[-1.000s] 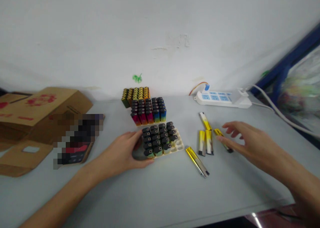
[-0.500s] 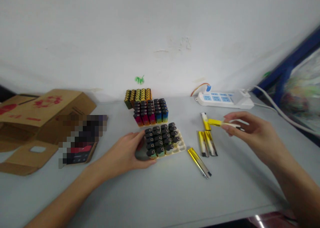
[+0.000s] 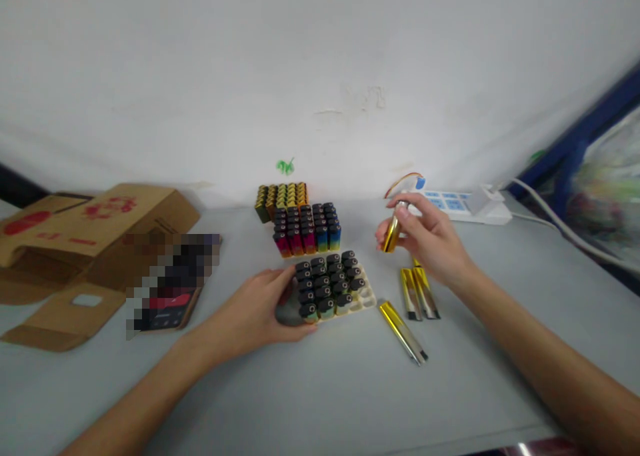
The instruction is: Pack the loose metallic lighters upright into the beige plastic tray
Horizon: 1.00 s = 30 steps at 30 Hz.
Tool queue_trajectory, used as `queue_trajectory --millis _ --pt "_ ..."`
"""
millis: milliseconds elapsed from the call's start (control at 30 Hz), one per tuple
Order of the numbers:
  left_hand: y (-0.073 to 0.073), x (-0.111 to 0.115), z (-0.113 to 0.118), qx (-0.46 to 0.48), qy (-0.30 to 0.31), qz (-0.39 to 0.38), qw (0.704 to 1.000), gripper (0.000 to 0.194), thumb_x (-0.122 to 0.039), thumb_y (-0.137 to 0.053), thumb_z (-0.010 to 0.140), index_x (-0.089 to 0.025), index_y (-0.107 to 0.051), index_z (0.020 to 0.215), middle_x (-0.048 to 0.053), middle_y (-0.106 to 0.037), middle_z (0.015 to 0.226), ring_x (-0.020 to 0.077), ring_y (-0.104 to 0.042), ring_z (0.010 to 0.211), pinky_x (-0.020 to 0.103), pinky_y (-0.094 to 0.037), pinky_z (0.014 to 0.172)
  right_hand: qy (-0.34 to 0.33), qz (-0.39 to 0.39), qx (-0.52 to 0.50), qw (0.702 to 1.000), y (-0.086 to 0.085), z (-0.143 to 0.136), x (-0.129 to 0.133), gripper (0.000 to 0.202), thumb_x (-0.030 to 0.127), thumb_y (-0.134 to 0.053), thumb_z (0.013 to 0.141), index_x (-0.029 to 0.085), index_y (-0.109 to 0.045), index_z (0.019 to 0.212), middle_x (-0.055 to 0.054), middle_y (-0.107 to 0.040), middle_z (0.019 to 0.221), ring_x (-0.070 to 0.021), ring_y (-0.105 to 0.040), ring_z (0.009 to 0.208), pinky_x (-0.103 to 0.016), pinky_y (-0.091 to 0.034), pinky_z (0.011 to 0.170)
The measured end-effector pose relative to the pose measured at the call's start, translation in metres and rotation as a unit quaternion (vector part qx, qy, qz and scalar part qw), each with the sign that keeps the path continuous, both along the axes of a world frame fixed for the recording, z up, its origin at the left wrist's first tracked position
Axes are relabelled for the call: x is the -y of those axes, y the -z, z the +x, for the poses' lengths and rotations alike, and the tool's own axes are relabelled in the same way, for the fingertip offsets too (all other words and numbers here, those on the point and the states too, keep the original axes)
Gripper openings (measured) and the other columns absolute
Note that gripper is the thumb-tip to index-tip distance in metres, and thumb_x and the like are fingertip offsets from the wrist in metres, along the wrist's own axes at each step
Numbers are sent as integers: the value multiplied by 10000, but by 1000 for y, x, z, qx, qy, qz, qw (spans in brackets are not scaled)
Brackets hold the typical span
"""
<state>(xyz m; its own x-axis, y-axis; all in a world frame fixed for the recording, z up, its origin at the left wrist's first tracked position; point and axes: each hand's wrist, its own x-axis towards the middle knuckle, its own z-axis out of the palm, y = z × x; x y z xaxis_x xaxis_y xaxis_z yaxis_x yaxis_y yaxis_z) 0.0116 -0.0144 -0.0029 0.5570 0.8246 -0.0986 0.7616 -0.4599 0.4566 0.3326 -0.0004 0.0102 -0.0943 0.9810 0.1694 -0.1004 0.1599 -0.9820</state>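
My left hand (image 3: 250, 309) grips the left side of a white tray (image 3: 369, 300), its thumb at the near corner and its fingers behind. Black-topped lighters (image 3: 325, 286) stand upright in rows in the tray, and several slots at its right side hold nothing. In the air right of the tray, my right hand (image 3: 433, 243) pinches a shiny gold lighter (image 3: 391, 239) between thumb and fingers, tilted with its silver top up. Below that hand lie two gold lighters (image 3: 411, 295) side by side, with another partly hidden behind the hand. A further gold lighter (image 3: 401, 331) lies nearer me.
Behind the tray stand blocks of pink and blue lighters (image 3: 306, 235) and gold-green ones (image 3: 283, 197). An open cardboard box (image 3: 100, 219) and a partly blurred phone (image 3: 173, 309) are on the left. A white power strip (image 3: 453, 206) with cables lies by the wall.
My right hand has moved left towards the tray, turning the gold lighter from lying flat to nearly upright. My left hand keeps its hold on the tray. The view has shifted slightly.
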Motion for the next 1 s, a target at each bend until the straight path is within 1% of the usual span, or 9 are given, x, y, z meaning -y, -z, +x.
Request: queue_trajectory --millis 133,200,300,400,467,533,667,900,1000 --pt "1 -1 0 -1 -8 -5 1000 531 -679 -810 754 -233 -646 990 67 -735 926 305 -708 831 396 -545 751 -35 -21 7 999 17 -13 11 402 652 -650 1027 309 -526 1194 114 -509 654 -120 -542 463 -244 -449 436" --pt "2 -1 0 -3 -10 -3 1000 518 -675 -813 751 -238 -638 968 61 -733 918 303 -708 828 391 -542 750 -35 -34 2 999 21 -18 16 403 661 -642 1025 318 -504 1184 123 -442 676 -94 -417 431 -224 -352 401" --pt "1 -1 1 -4 -7 -1 1000 512 -667 -812 758 -237 -643 979 57 -733 913 293 -702 820 383 -540 743 -21 -40 -10 999 22 -22 17 415 692 -607 1024 301 -519 1133 106 -440 674 -101 -309 480 -227 -246 436" --pt "0 0 1 -6 -8 -4 1000 532 -676 -812 759 -231 -658 1008 63 -740 923 296 -701 828 394 -549 754 -19 -53 -21 998 22 -22 15 520 754 -537 1006 252 -548 871 91 -324 604 -114 -231 506 -262 -203 477" --pt "0 -1 1 -5 -6 -6 1000 547 -682 -808 769 -224 -661 1030 73 -745 941 299 -702 833 409 -557 761 -22 -77 -28 996 23 -22 14 570 746 -528 978 255 -457 696 85 -243 585 -115 -172 504 -278 -166 473" --pt "1 -1 0 -3 -2 -5 1000 552 -680 -805 783 -219 -656 1047 80 -746 957 299 -703 835 417 -561 762 -20 -104 -32 994 24 -21 14 546 684 -522 953 266 -389 628 78 -221 573 -117 -135 499 -284 -138 461" --pt "3 -1 -1 -8 3 7 1000 522 -671 -817 767 -237 -631 990 53 -727 908 277 -691 801 397 -551 731 -14 -137 -38 990 25 -21 14 452 596 -477 907 280 -372 602 73 -210 548 -123 -104 481 -284 -115 439" --pt "5 -2 -2 -3 10 13 1000 533 -676 -807 785 -223 -603 978 53 -709 889 268 -675 773 390 -534 712 22 -137 -19 990 20 -23 15 360 489 -447 899 278 -371 617 81 -207 554 -119 -93 487 -273 -108 442" --pt "8 -3 -3 6 11 17 1000 527 -672 -820 773 -231 -601 959 53 -710 875 268 -673 759 386 -522 702 16 -146 -22 989 20 -22 16 367 496 -451 914 270 -386 631 82 -211 568 -118 -94 501 -270 -111 450"
